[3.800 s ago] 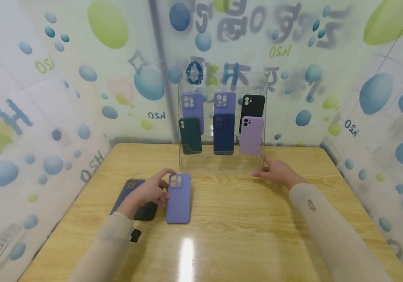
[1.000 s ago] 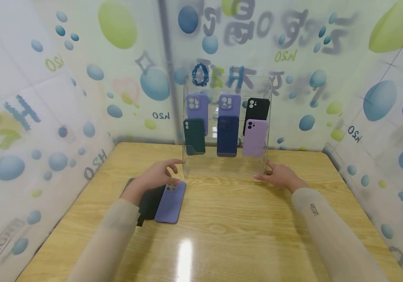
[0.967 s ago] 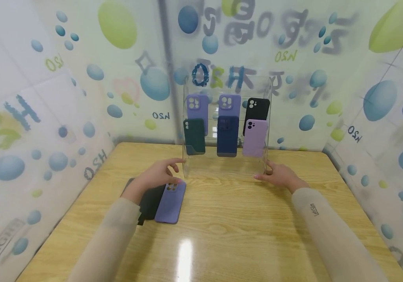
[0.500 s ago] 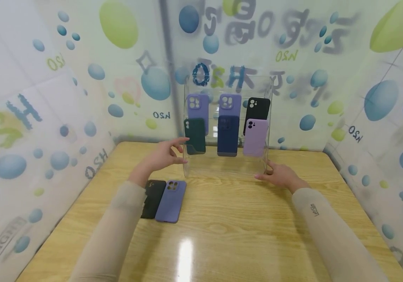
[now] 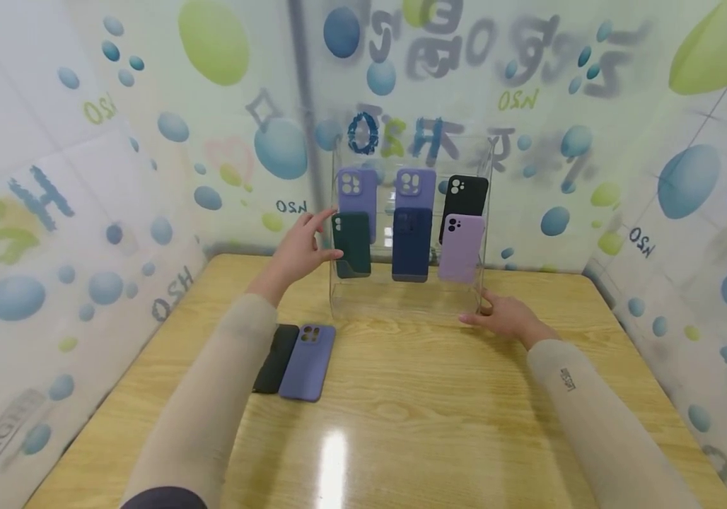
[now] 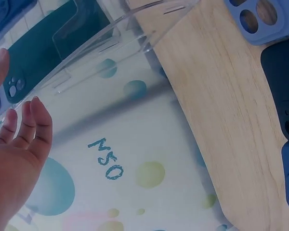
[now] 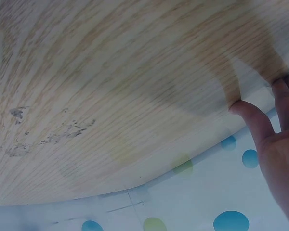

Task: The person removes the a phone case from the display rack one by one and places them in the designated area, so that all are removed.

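Bubble-printed panels enclose a wooden table [image 5: 402, 396] carrying a clear acrylic display stand [image 5: 487, 152] with six phone cases in two rows. The left hand [image 5: 303, 247] has risen from the table within the last second and now sits at the stand's left edge, fingers extended and holding nothing, fingertips just beside the dark green case [image 5: 351, 244] in the lower row; contact with the case appears not yet made, though the wrist view is too oblique to confirm. The purple case [image 5: 307, 362] and the black case [image 5: 275, 358], which that hand was handling earlier, lie released side by side on the table, so the work has shifted from them to the stand. The right hand [image 5: 508, 317] remains at the stand's right base corner, fingers relaxed, bracing the acrylic.
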`<state>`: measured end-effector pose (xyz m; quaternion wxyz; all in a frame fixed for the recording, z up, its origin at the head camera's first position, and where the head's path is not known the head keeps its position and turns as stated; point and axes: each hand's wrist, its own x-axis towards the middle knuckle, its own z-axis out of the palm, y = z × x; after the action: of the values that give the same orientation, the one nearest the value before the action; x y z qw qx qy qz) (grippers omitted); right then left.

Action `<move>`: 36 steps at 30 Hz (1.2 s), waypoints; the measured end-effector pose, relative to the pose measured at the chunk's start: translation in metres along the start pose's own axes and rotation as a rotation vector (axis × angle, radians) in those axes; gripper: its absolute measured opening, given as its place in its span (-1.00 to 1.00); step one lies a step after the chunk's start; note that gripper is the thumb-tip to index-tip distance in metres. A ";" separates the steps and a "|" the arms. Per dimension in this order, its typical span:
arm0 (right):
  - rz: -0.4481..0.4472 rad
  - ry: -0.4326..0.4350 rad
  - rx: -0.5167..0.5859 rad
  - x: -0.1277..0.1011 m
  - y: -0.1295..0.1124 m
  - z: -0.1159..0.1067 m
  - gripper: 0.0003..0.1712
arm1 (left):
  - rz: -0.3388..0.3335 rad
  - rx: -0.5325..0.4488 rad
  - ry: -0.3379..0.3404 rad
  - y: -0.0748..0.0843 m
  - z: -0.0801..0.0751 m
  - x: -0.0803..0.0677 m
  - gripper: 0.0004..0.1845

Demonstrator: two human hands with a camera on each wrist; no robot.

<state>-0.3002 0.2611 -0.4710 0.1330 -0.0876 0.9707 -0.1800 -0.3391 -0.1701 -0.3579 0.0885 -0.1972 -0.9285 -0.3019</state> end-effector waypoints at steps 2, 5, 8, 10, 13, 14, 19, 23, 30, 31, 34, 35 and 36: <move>-0.005 0.006 0.001 -0.001 0.000 0.000 0.28 | -0.015 0.018 -0.006 0.000 0.001 0.003 -0.08; -0.002 0.006 0.007 -0.001 -0.001 0.000 0.28 | -0.048 0.027 -0.026 0.000 0.004 0.006 -0.07; 0.008 -0.001 0.019 0.000 0.000 0.001 0.28 | -0.079 0.036 -0.050 -0.002 0.007 0.007 -0.07; 0.013 -0.004 0.019 0.000 0.001 0.003 0.29 | -0.085 0.043 -0.061 -0.003 0.010 0.008 -0.09; 0.015 -0.004 0.018 0.001 0.001 0.003 0.28 | -0.077 0.037 -0.035 -0.002 0.011 0.008 -0.15; 0.014 -0.005 0.015 0.000 0.001 0.003 0.28 | -0.070 0.041 -0.015 -0.001 0.011 0.008 -0.19; 0.017 -0.004 0.015 -0.001 -0.001 0.001 0.29 | -0.001 0.048 0.067 0.003 0.010 0.009 -0.42; 0.008 0.006 0.004 -0.001 0.000 0.000 0.29 | 0.044 -0.018 0.059 0.002 0.012 0.010 -0.42; -0.004 0.020 -0.011 -0.002 0.001 0.001 0.29 | 0.088 -0.049 0.090 -0.005 0.020 0.010 -0.38; -0.006 0.023 -0.015 -0.002 0.001 0.001 0.29 | 0.098 -0.049 0.104 -0.006 0.021 0.010 -0.39; -0.003 0.031 -0.022 -0.002 0.003 0.001 0.31 | 0.119 -0.044 0.129 -0.007 0.024 0.011 -0.42; -0.003 0.031 -0.024 -0.002 0.003 0.002 0.31 | 0.122 -0.045 0.133 -0.007 0.025 0.012 -0.43; -0.004 0.031 -0.025 -0.001 0.004 0.002 0.31 | 0.125 -0.041 0.139 -0.007 0.026 0.012 -0.43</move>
<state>-0.2993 0.2645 -0.4741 0.1163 -0.0886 0.9747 -0.1692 -0.3541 -0.1559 -0.3792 0.1672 -0.2350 -0.8997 -0.3275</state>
